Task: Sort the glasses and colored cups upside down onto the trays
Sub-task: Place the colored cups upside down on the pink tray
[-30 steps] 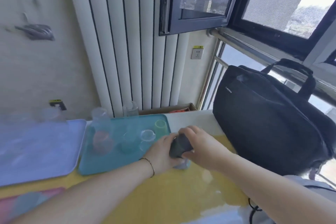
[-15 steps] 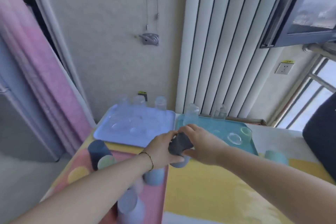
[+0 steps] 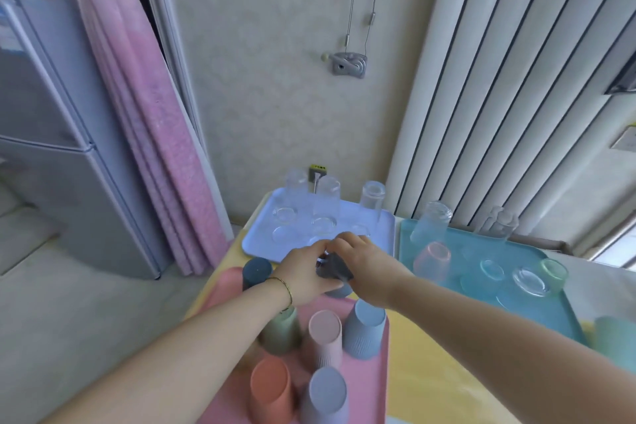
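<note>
The yellow wall label (image 3: 318,168) is showing only blur. Arms outstretched, the left hand (image 3: 304,274) and right hand (image 3: 370,263) are gripping a grey cup (image 3: 334,270) above the pink tray (image 3: 368,389).

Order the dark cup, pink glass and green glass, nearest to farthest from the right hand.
1. Dark cup, held in the right hand.
2. Pink glass, left side of the teal tray.
3. Green glass, right end of that tray.
</note>
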